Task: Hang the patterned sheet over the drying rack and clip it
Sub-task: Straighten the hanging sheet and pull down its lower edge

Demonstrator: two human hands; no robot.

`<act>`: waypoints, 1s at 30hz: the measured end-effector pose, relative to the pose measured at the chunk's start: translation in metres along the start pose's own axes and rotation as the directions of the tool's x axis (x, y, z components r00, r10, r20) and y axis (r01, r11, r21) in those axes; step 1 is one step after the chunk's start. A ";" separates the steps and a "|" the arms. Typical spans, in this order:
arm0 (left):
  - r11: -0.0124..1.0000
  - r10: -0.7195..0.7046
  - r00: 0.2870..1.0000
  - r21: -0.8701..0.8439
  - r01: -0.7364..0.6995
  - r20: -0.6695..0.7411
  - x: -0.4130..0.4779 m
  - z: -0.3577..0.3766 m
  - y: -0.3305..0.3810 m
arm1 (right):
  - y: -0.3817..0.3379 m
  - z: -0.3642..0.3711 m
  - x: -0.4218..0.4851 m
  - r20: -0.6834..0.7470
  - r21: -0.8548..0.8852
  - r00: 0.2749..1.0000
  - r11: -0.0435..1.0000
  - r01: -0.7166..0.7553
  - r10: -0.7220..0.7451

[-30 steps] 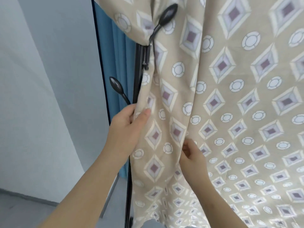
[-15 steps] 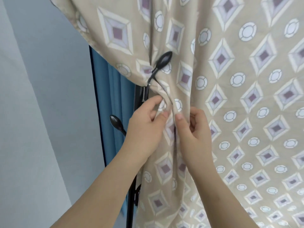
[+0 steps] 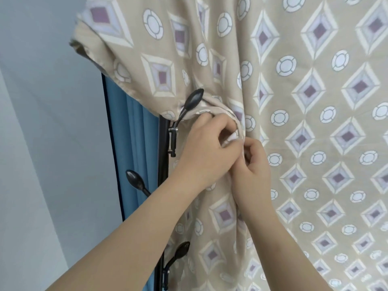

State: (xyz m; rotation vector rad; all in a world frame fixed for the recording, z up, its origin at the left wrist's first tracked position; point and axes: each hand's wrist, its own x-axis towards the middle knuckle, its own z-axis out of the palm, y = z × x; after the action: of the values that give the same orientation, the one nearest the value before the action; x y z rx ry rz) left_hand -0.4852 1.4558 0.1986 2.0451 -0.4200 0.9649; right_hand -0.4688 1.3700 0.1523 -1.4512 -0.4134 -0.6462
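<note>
Grey wall (image 3: 42, 122); beige diamond-print sheet (image 3: 315, 101), left hand (image 3: 207, 148), right hand (image 3: 252, 171) both pinching fold.

My patterned sheet (image 3: 315, 127) runs off 3 edges: top, right and bottom. It covers most of the rack's pole (image 3: 163, 141), and my left forearm hides more. The white bit (image 3: 232, 137) between my left grip (image 3: 207, 148) and right grip (image 3: 252, 171) is too small to tell, clip or cloth. My right fingertips are buried in the fold.
</note>
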 end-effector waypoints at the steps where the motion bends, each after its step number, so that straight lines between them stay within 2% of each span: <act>1: 0.995 0.052 0.999 0.087 -0.051 -0.005 0.003 0.001 0.002 | 0.000 -0.001 0.001 -0.007 0.003 1.000 1.000 -0.006 0.006; 3: 0.955 0.200 0.980 0.221 -0.196 0.005 0.010 0.001 0.007 | -0.001 -0.002 0.002 -0.014 0.019 1.000 1.000 -0.011 0.012; 6: 0.815 0.418 0.907 0.418 -0.400 0.052 0.023 -0.003 0.003 | -0.002 -0.002 0.003 0.002 0.020 1.000 1.000 0.004 -0.004; 9: 0.700 0.515 0.857 0.566 -0.435 0.022 0.026 -0.012 0.004 | -0.003 -0.002 0.004 0.025 0.001 0.999 1.000 0.024 -0.024; 12: 0.589 0.545 0.838 0.726 -0.354 -0.034 0.029 -0.023 0.006 | -0.005 0.000 0.005 0.049 -0.013 0.998 0.999 0.035 -0.034; 17: 0.462 0.459 0.877 0.804 -0.375 0.145 0.038 -0.039 0.003 | -0.009 0.004 0.011 0.052 -0.038 0.998 0.998 0.041 -0.039; 21: 0.401 0.430 0.876 0.823 -0.403 0.219 0.057 -0.057 0.008 | -0.012 0.007 0.015 0.052 -0.043 0.997 0.998 0.053 -0.051; 24: 0.393 0.425 0.885 0.842 -0.369 0.189 0.056 -0.065 0.002 | -0.013 0.009 0.014 0.055 -0.037 0.997 0.998 0.050 -0.048; 28: 0.406 0.500 0.865 0.872 -0.273 0.038 0.031 -0.064 -0.018 | -0.015 0.010 0.004 0.052 0.038 0.995 0.995 0.088 -0.090; 30: 0.489 0.531 0.843 0.844 -0.218 -0.090 0.021 -0.066 -0.026 | -0.019 0.010 -0.002 0.074 0.093 0.990 0.989 0.113 -0.120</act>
State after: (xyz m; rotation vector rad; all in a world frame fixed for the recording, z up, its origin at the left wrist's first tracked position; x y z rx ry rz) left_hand -0.4881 1.5250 0.2249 2.5464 -0.2529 2.0845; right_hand -0.4816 1.3803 0.1669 -1.3784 -0.5857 -0.6562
